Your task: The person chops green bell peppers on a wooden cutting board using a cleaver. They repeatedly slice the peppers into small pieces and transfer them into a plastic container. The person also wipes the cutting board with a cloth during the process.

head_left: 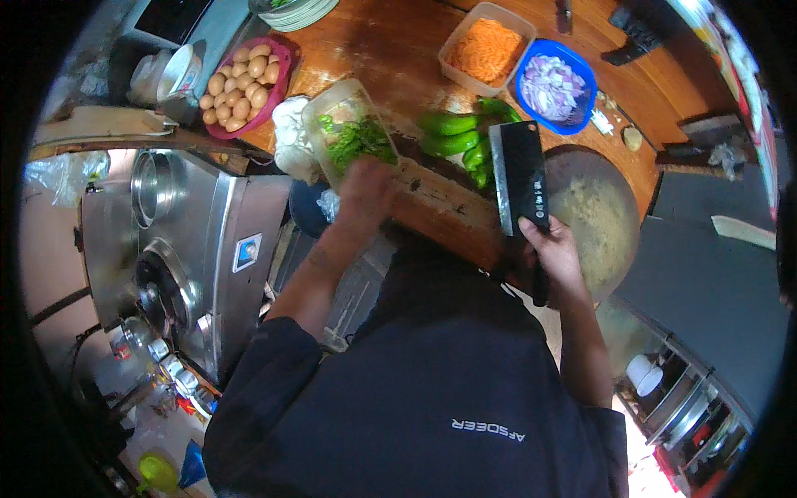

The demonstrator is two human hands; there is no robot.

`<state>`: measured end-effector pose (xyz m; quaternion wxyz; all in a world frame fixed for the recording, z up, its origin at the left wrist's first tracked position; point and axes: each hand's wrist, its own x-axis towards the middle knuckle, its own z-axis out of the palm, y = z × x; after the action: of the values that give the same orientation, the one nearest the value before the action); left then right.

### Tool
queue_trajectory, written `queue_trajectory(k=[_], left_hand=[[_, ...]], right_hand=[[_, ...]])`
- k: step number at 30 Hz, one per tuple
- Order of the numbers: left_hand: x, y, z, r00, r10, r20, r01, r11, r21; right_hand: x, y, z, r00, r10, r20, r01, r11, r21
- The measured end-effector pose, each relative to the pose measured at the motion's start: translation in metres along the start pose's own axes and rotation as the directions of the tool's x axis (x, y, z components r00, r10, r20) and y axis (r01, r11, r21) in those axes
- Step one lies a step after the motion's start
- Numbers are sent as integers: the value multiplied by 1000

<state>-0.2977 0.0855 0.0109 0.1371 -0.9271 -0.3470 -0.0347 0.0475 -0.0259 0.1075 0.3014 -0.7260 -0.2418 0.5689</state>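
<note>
My right hand (552,249) is wrapped around the handle of a cleaver (519,170), its broad dark blade pointing away from me. Beneath and right of it lies a round chopping board (602,220), with pale bits on its surface. My left hand (368,195) is at the near end of a clear plastic container (325,162) of chopped greens (361,141); blur hides its fingers, so whether it holds anything cannot be told. Several whole green peppers (448,137) lie on the table between the container and the cleaver.
On the wooden table (382,46) stand a tub of shredded carrot (488,51), a blue basin (588,79) of chopped onion, and a pink basket (286,70) of eggs. A white plastic bag (292,141) sits beside the container. A metal stove (199,249) is on the left.
</note>
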Motion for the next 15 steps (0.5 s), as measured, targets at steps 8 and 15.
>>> queue_trajectory(k=[8,15], left_hand=[[-4,-7,21,957,-283,61,278,838,-469],[62,-19,0,965,-68,-253,-56,890,-453]], right_hand=[[-33,72,-67,959,25,-282,-3,997,78],[-61,128,-87,888,24,-459,26,994,102]])
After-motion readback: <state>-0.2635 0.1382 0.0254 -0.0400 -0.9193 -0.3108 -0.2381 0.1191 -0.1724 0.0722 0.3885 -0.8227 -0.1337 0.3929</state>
